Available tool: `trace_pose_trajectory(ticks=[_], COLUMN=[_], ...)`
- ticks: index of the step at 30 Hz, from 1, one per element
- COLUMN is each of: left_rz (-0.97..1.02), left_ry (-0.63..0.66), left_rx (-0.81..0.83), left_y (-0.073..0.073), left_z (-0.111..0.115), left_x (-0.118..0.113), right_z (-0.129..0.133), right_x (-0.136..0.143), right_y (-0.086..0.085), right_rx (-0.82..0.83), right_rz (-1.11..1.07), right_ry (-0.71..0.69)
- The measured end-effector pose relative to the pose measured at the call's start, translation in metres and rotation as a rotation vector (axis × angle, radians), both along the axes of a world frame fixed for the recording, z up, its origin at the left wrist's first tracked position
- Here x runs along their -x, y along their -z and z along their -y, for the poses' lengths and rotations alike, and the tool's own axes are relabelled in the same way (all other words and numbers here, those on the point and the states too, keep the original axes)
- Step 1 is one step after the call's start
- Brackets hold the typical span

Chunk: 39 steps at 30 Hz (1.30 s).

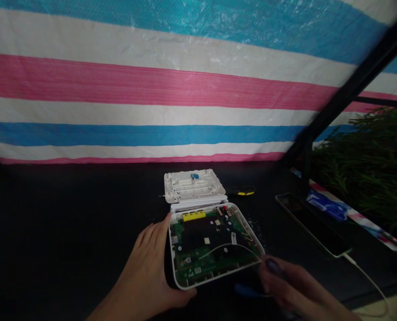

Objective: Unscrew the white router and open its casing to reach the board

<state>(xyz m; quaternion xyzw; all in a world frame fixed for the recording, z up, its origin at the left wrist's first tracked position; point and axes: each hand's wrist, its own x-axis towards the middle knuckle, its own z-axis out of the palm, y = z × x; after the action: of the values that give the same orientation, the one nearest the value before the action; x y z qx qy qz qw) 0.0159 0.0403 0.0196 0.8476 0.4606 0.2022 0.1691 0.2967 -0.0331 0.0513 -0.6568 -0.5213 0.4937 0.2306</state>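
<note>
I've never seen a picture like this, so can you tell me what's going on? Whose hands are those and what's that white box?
The camera sits on a person's head and looks down, so the two hands are that person's own. The left hand holds the side of an opened white box, a gadget with its green circuit board showing. The right hand touches its other corner and seems to hold something blue, too blurred to name. The box's lid lies just behind it. All this rests on a dark table. To the right lies a phone with a white cable. Behind hangs a striped sheet.
</note>
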Motion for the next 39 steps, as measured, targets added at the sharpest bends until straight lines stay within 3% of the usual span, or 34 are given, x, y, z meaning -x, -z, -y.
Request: trace_pose_trajectory(ticks=[4, 6, 8, 10, 15, 21, 32, 39], left_rz=[0.014, 0.016, 0.015, 0.018, 0.04, 0.052, 0.041, 0.063], left_ry=[-0.002, -0.003, 0.002, 0.004, 0.007, 0.006, -0.001, 0.003], left_rx=[-0.007, -0.01, 0.0, 0.007, -0.011, -0.009, -0.025, -0.012], left_y=[-0.001, -0.003, -0.005, -0.006, -0.002, 0.005, 0.004, -0.002], left_z=[0.0, 0.0, 0.0, 0.0, 0.0, -0.001, 0.001, -0.001], left_x=[0.0, -0.001, -0.002, -0.002, -0.001, 0.0, 0.0, -0.003], right_z=[-0.007, -0.008, -0.013, -0.022, -0.061, -0.077, -0.072, -0.061], right_x=[-0.002, -0.002, 0.005, 0.018, 0.061, 0.079, 0.094, 0.089], right_y=[-0.005, -0.01, -0.02, -0.03, -0.037, -0.031, -0.01, 0.002], right_rx=[-0.508, -0.773, -0.921, -0.906, -0.6, -0.492, -0.851, -0.998], right_rz=[0.526, 0.722, 0.785, 0.726, 0.565, 0.497, 0.738, 0.751], right_ry=[-0.223, -0.209, -0.2, -0.285, -0.66, -0.811, -0.906, -0.816])
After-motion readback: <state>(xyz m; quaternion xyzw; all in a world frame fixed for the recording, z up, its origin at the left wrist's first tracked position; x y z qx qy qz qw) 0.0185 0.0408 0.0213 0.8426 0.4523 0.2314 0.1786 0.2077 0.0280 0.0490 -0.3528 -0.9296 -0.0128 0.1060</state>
